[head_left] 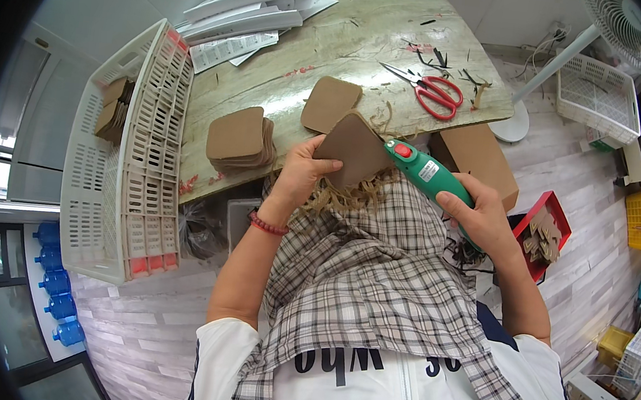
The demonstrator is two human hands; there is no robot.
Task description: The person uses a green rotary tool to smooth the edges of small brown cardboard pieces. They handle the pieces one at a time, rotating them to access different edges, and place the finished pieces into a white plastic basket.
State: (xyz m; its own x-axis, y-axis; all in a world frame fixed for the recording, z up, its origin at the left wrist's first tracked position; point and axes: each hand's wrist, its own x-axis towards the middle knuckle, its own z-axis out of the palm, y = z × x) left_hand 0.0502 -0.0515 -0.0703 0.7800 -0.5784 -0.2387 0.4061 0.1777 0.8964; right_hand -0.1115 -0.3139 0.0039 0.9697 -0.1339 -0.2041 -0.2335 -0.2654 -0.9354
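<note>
Over my plaid-covered lap, my left hand [304, 173] pinches the near-left edge of a brown, round-cornered flat piece [355, 153]. It looks like leather or felt, but I cannot tell which. My right hand [483, 215] is wrapped round a green handheld power tool [434, 176] with a red button. The tool's tip meets the piece's right edge. Thin tan trimmings [343, 197] lie in my lap below the piece. A neat stack of similar brown pieces [235, 132] sits at the table's near edge, and more brown pieces [332, 101] lie just behind the held one.
Red-handled scissors [437, 97] lie on the table [305, 50] among dark scraps. A white slatted crate [161, 160] stands at left, papers [258, 10] at the back. On the right are a fan [627, 33], a cardboard box [489, 159] and a red box of offcuts [557, 217].
</note>
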